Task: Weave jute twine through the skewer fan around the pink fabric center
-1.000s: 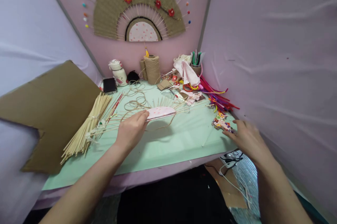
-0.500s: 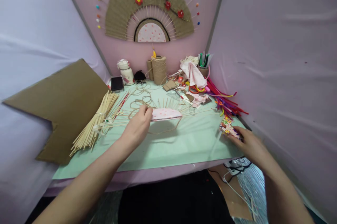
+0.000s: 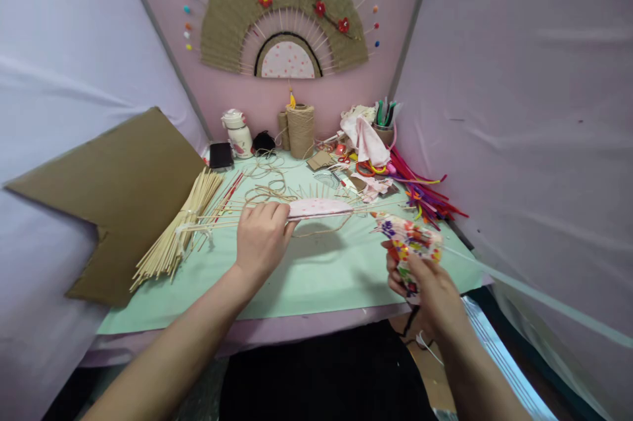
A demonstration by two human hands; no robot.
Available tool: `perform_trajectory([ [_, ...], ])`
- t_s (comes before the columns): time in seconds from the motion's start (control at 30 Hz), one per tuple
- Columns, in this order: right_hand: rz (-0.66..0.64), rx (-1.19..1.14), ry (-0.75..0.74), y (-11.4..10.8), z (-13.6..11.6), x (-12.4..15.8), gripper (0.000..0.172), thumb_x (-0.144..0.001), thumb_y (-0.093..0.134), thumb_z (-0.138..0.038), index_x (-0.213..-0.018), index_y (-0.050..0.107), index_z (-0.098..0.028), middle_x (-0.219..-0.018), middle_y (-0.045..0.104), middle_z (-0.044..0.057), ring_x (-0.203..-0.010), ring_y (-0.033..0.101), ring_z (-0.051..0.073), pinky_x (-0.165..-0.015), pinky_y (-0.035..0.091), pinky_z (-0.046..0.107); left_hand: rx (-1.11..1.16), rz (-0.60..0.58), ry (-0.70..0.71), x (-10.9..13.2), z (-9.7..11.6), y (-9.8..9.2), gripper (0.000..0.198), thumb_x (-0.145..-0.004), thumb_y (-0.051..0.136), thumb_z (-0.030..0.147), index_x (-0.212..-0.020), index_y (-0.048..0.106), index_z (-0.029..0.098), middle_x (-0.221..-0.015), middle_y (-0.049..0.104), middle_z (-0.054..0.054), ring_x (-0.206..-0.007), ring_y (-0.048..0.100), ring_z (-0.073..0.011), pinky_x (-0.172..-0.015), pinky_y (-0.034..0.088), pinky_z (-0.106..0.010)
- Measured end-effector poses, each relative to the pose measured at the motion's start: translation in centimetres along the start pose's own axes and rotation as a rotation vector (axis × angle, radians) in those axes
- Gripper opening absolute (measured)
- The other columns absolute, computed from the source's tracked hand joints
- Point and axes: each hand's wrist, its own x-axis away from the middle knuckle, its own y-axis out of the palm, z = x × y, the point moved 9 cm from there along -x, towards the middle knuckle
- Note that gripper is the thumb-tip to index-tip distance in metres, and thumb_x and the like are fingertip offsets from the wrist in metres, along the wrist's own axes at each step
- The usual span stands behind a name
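Note:
My left hand [image 3: 262, 233] is closed on the left end of a small fan frame [image 3: 320, 208]. Pink dotted fabric covers its half-round base, and thin wooden sticks spread out from it. A loose strand of twine hangs under the frame. In my right hand [image 3: 428, 282] is a glue gun [image 3: 410, 239] with a colourful floral pattern, its tip turned toward the fan frame but apart from it. From its back a long pale glue stick [image 3: 539, 297] runs off to the right. The fingers wrap round the gun's handle.
A bundle of wooden sticks [image 3: 175, 236] lies at left by a cardboard sheet [image 3: 128, 190]. Behind stand a bottle [image 3: 238, 134] and a twine spool [image 3: 301, 132]. Fabric scraps [image 3: 368, 137] and pipe cleaners [image 3: 425, 196] lie back right. A decorated fan [image 3: 222, 32] hangs on the wall.
My right hand has lifted the glue gun from the table's right edge and swung it leftward, tip now toward the fan frame. My left hand has turned, knuckles up, with the frame slightly tilted.

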Motion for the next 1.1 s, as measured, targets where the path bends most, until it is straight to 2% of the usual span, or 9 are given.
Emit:
perform_trajectory([
  [0.1, -0.036, 0.091, -0.038, 1.7, 1.3, 0.0, 0.040, -0.085, 0.059, -0.052, -0.099, 0.064, -0.015, -0.077, 0.053, 0.002, -0.057, 0.042, 0.010, -0.047, 0.036, 0.024, -0.003, -0.037, -0.005, -0.1, 0.2, 0.1, 0.020, -0.091, 0.053, 0.036, -0.090, 0.062, 0.018, -0.088, 0.068, -0.011, -0.086, 0.060, -0.0274, -0.074, 0.037, -0.038],
  [0.17, -0.040, 0.187, -0.062, 2.0, 1.7, 0.0, 0.042, -0.088, 0.054, -0.053, -0.104, 0.064, -0.015, -0.076, 0.052, 0.001, -0.058, 0.041, 0.010, -0.049, 0.037, 0.024, 0.008, -0.070, -0.002, 0.0, 0.2, 0.4, 0.017, -0.091, 0.053, 0.031, -0.090, 0.063, 0.018, -0.089, 0.068, -0.011, -0.085, 0.060, -0.0276, -0.074, 0.038, -0.038],
  [0.33, -0.010, 0.368, -0.064, 1.5, 2.2, -0.2, 0.050, -0.090, 0.046, -0.059, -0.102, 0.062, -0.014, -0.069, 0.050, 0.000, -0.058, 0.043, 0.013, -0.052, 0.038, 0.026, 0.047, -0.130, 0.054, 0.9, 0.7, 1.4, 0.016, -0.091, 0.047, 0.015, -0.094, 0.063, 0.017, -0.092, 0.068, -0.012, -0.083, 0.060, -0.0257, -0.072, 0.041, -0.036],
  [0.43, 0.003, 0.468, -0.073, 1.3, 2.3, 0.0, 0.051, -0.091, 0.042, -0.060, -0.096, 0.063, -0.014, -0.065, 0.049, 0.000, -0.058, 0.045, 0.015, -0.053, 0.039, 0.027, 0.031, -0.126, 0.065, 1.3, 1.0, 1.4, 0.016, -0.090, 0.047, 0.013, -0.094, 0.063, 0.015, -0.089, 0.069, -0.012, -0.081, 0.060, -0.0256, -0.071, 0.040, -0.036],
  [0.53, 0.020, 0.546, -0.106, 1.2, 1.9, 0.2, 0.053, -0.091, 0.040, -0.061, -0.103, 0.062, -0.014, -0.062, 0.048, -0.001, -0.057, 0.046, 0.015, -0.055, 0.040, 0.028, 0.023, -0.085, 0.043, 1.2, 0.9, 0.9, 0.015, -0.090, 0.048, 0.015, -0.092, 0.064, 0.016, -0.086, 0.070, -0.011, -0.081, 0.062, -0.0261, -0.071, 0.040, -0.038],
  [0.73, 0.017, 0.590, -0.128, 1.0, 2.0, -0.1, 0.054, -0.092, 0.038, -0.060, -0.103, 0.063, -0.013, -0.058, 0.046, -0.002, -0.055, 0.046, 0.016, -0.053, 0.039, 0.028, 0.018, -0.052, 0.021, 1.0, 0.9, 0.1, 0.009, -0.087, 0.055, 0.019, -0.087, 0.064, 0.017, -0.084, 0.071, -0.010, -0.082, 0.063, -0.0259, -0.072, 0.039, -0.038],
  [1.1, 0.043, 0.655, -0.141, 1.1, 1.8, 0.0, 0.052, -0.092, 0.039, -0.058, -0.097, 0.066, -0.013, -0.055, 0.049, -0.001, -0.051, 0.048, 0.015, -0.050, 0.040, 0.027, 0.041, -0.077, 0.016, 1.5, 0.8, 0.4, 0.009, -0.086, 0.057, 0.018, -0.084, 0.065, 0.018, -0.084, 0.071, -0.009, -0.082, 0.063, -0.0264, -0.068, 0.039, -0.038],
])
